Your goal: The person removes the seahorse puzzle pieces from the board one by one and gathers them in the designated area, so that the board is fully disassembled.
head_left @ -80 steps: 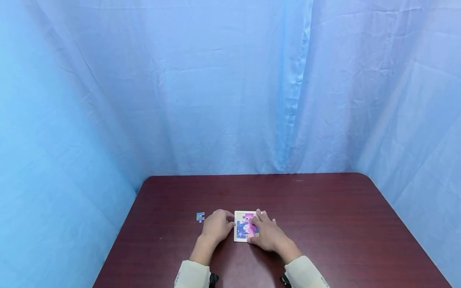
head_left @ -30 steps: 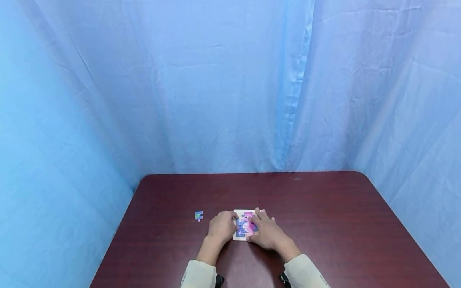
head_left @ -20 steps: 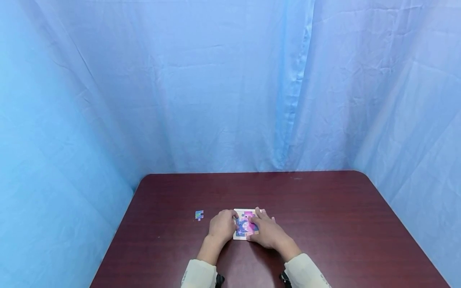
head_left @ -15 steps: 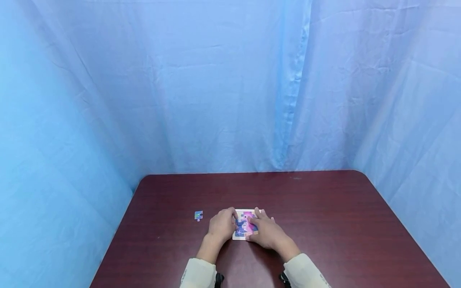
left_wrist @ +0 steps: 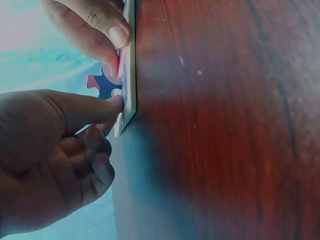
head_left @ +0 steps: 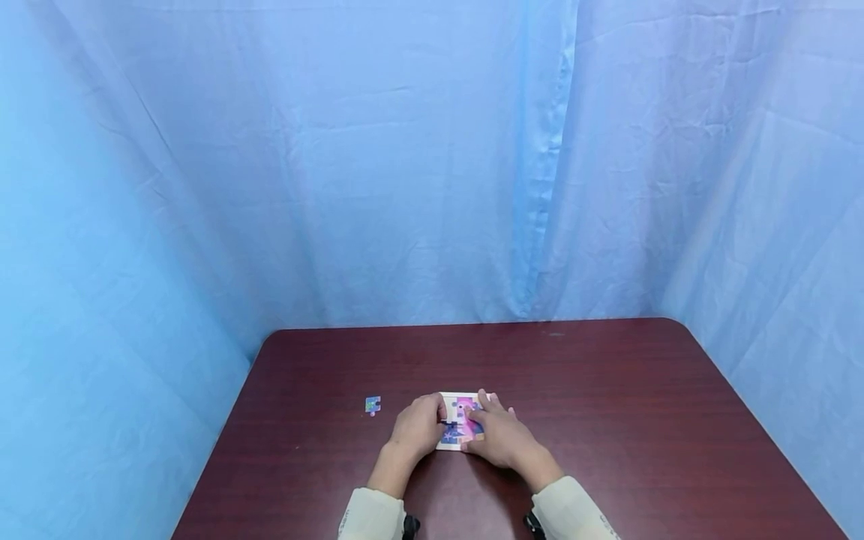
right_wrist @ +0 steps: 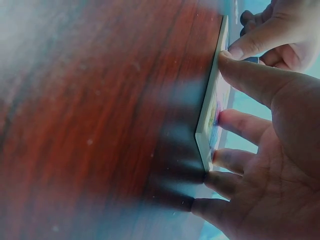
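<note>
A small framed jigsaw puzzle (head_left: 451, 445) with a pink and blue picture lies on the table between both hands. My left hand (head_left: 416, 426) is at its left side and pinches a puzzle piece (left_wrist: 106, 85). That piece, dark blue with a pink end, stands tilted up from the board in the left wrist view. Bare pale backing shows at the puzzle's upper left. My right hand (head_left: 502, 435) rests spread over the right part, fingertips and thumb touching the picture and frame; in the right wrist view its fingers (right_wrist: 245, 125) are mostly straight. It hides the puzzle's right side.
A loose blue puzzle piece (head_left: 373, 405) lies on the dark red-brown table (head_left: 594, 390), to the left of the left hand. Blue curtains (head_left: 418, 165) hang behind the table and at both sides.
My left hand has moved right from beside the frame onto the puzzle's left part, and a piece there has tipped up in its fingers. The right hand has stayed in place.
</note>
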### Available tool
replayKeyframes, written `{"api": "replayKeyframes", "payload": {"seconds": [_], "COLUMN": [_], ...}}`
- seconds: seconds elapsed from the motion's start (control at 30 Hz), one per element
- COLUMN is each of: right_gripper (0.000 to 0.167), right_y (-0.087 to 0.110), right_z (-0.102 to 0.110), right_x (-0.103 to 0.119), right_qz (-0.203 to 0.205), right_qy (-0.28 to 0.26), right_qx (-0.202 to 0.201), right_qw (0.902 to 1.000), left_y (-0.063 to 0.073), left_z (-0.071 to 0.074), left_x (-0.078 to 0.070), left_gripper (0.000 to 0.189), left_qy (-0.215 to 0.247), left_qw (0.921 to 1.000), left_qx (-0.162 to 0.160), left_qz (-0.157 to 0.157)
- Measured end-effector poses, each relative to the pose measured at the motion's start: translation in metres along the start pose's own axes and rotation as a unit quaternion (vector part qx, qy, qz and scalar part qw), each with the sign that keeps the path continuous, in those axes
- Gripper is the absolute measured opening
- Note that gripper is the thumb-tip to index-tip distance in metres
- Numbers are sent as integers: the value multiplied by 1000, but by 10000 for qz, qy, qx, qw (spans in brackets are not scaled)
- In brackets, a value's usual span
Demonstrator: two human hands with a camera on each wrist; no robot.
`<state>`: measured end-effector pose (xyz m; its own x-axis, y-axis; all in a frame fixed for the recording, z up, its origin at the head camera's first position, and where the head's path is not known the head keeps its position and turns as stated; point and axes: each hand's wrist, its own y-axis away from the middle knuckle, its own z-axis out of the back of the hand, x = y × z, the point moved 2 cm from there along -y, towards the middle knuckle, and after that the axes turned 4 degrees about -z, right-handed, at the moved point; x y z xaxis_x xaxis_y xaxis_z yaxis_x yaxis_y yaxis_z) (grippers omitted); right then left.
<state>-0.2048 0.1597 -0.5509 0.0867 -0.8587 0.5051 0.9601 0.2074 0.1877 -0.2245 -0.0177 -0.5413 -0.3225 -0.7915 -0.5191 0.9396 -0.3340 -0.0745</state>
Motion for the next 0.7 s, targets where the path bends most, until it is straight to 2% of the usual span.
{"api": "replayKeyframes", "payload": {"seconds": [0.17, 0.37, 0.57, 0.7], "right_gripper": [65, 65, 65, 64], "right_y": [0, -1, 0, 1], "right_z": [-1, -2, 0, -1], "right_x": [-2, -3, -1, -1], "right_qz": [-22, -35, 25, 32], "right_qy": [34, 12, 2, 10], "right_qx": [-51, -55, -53, -34], "right_qw": [10000, 10000, 10000, 10000], "left_y": [2, 1, 3, 5], "left_z": [-1, -2, -3, -3], "left_x": [0, -1, 0, 3], "left_gripper": [24, 25, 28, 25], "left_qy": [-68, -372, -435, -245], "left_qw": [9996, 9974, 9972, 9982], "left_qx": [-27, -162, -171, -211], "left_qz": [-260, -595, -581, -511]}}
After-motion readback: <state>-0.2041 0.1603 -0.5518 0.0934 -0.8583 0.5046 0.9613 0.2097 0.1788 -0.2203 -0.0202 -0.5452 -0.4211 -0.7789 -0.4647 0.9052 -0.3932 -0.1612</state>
